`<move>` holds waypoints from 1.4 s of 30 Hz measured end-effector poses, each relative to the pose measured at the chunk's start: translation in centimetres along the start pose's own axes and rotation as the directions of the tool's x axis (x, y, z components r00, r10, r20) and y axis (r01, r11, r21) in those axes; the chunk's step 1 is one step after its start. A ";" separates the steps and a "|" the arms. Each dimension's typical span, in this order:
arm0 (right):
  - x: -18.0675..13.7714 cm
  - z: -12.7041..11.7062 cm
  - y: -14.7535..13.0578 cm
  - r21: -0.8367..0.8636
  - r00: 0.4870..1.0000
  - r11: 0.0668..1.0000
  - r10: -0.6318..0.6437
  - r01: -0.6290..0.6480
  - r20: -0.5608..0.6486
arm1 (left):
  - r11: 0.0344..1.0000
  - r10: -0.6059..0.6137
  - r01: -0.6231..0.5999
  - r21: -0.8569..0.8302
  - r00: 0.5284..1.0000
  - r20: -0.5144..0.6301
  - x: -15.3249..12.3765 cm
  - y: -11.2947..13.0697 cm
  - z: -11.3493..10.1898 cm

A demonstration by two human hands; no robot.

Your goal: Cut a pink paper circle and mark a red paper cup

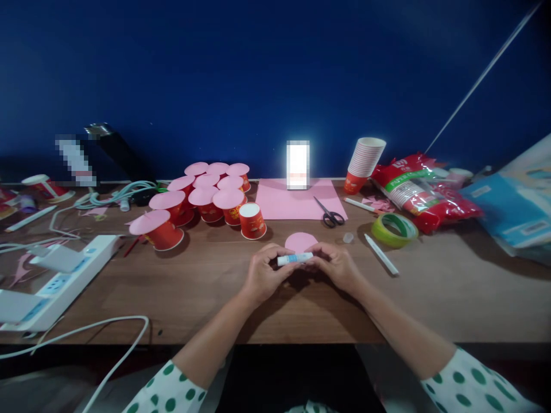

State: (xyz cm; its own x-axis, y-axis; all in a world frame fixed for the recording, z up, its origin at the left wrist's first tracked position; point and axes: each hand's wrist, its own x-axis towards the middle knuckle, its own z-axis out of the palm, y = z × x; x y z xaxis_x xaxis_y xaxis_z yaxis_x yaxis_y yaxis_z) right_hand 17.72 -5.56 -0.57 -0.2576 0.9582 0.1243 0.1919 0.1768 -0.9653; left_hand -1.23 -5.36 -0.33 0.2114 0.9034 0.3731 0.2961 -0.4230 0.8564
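A white glue stick (295, 259) with a blue label lies level between my two hands, just above the table's front part. My left hand (263, 274) grips its left end between thumb and fingers. At the other end, my right hand (338, 265) pinches it the same way. Right behind the hands is a round pink paper disc (301, 241), partly covered by them. One red paper cup (252, 221) stands upside down to the left, its white base bare. A small translucent cap (348, 237) rests to the right of the disc.
Several upside-down red cups topped with pink discs (205, 195) stand at left. Behind lie a pink sheet (275, 201) and scissors (331, 215). To the right are a white pen (381, 255), tape roll (395, 229) and stacked cups (365, 163); a power strip (81, 269) lies left.
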 end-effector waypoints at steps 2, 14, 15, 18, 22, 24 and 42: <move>0.0 0.0 0.1 0.013 1.000 1.000 0.010 -0.010 0.007 | 1.000 -0.003 0.003 0.001 1.000 0.000 0.0 -0.1 0.0; 0.0 0.1 0.3 0.027 0.998 0.998 0.052 -0.052 0.021 | 1.000 0.010 -0.010 0.010 1.000 -0.003 0.0 -0.4 0.1; 0.0 0.1 0.2 0.027 0.998 0.998 0.056 -0.057 0.021 | 1.000 0.011 -0.011 0.010 1.000 -0.004 0.0 -0.4 0.1; -0.1 0.0 0.0 0.021 0.997 0.997 0.071 -0.072 0.021 | 1.000 0.015 -0.015 0.001 1.000 -0.002 -0.1 -0.5 0.1; -0.3 0.1 -0.3 -0.013 1.000 1.000 0.026 -0.026 -0.001 | 0.999 0.001 0.000 -0.035 1.000 0.005 0.1 -0.3 0.0; -0.4 0.3 -0.5 -0.021 0.999 1.000 -0.017 0.016 -0.044 | 0.997 -0.027 0.027 -0.073 1.000 -0.007 0.2 -0.3 0.0; -0.2 0.7 -0.7 -0.035 0.988 0.991 -0.130 0.127 -0.079 | 0.920 -0.208 0.216 -0.326 0.976 0.061 0.3 -0.3 0.3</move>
State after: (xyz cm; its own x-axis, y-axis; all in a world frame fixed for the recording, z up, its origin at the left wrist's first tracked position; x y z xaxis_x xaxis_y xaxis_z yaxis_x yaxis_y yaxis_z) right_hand 17.00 -6.05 -0.12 -0.2047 0.9419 0.2663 0.1904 0.3052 -0.9331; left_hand -0.99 -4.96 -0.61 0.2011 0.9657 0.1643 0.0144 -0.1706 0.9852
